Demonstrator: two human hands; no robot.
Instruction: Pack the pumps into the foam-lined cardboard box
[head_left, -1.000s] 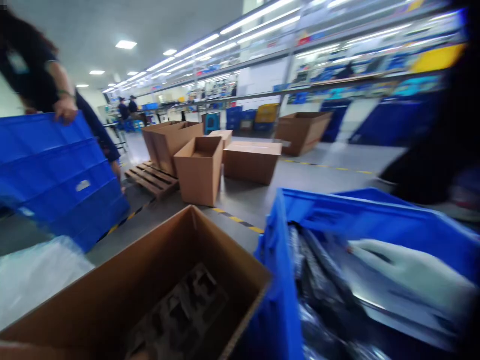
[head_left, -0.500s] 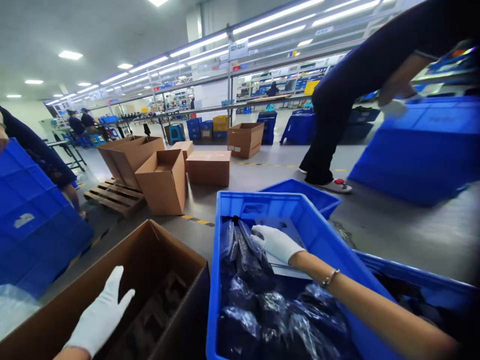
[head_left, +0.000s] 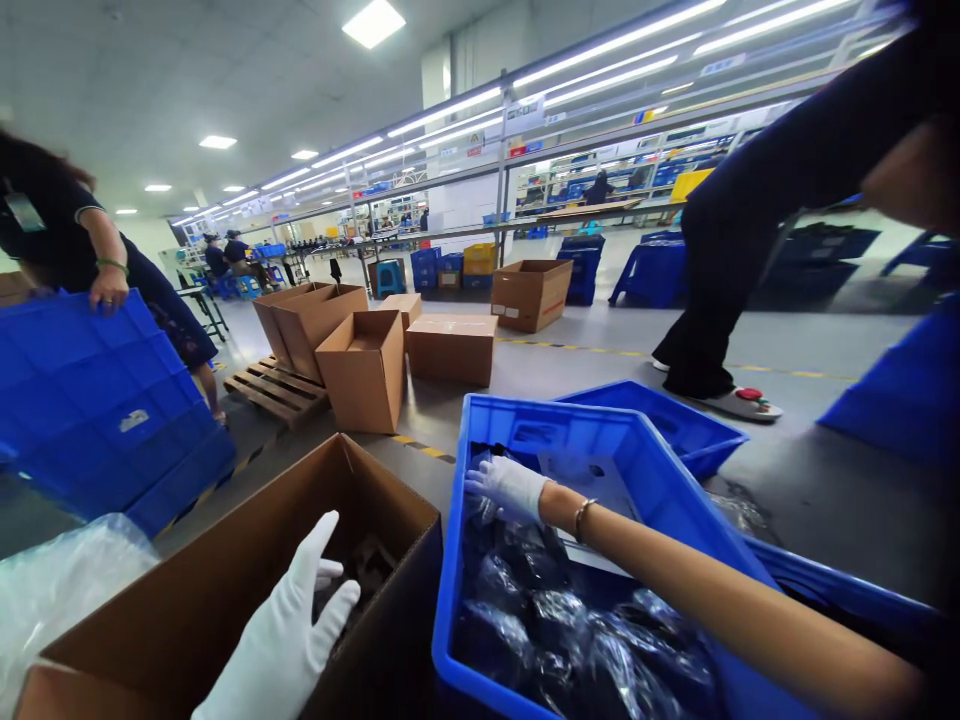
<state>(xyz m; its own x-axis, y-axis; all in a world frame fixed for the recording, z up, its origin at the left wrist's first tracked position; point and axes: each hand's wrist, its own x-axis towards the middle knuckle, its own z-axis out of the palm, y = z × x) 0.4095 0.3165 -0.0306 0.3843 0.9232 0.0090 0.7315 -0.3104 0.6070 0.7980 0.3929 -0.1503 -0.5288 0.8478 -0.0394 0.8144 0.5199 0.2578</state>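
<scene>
My left hand point(head_left: 289, 610), in a white glove, hovers over the open cardboard box point(head_left: 225, 545) with thumb and fingers apart, holding nothing. Dark shapes lie in the shadow at the bottom of that box. Inside the blue crate point(head_left: 551, 405), my right hand point(head_left: 514, 487), gloved too, rests over bubble-wrapped pieces at the far left corner. Its fingers are stretched out and hide most of those pieces. Dark items in clear plastic bags point(head_left: 555, 620) fill the crate's near part. A white sheet point(head_left: 592, 490) lies beside my right wrist.
At left, a person point(head_left: 112, 240) holds a big blue crate point(head_left: 112, 390) tilted. Another person point(head_left: 720, 260) bends at right near more blue crates. Cardboard boxes point(head_left: 367, 370) and a wooden pallet point(head_left: 274, 390) stand ahead. Clear plastic film point(head_left: 75, 575) lies at lower left.
The view has swung left. My left hand has moved right over the cardboard box. My right hand has shifted onto the bubble-wrapped pieces. The crate held by the person at right has moved farther right.
</scene>
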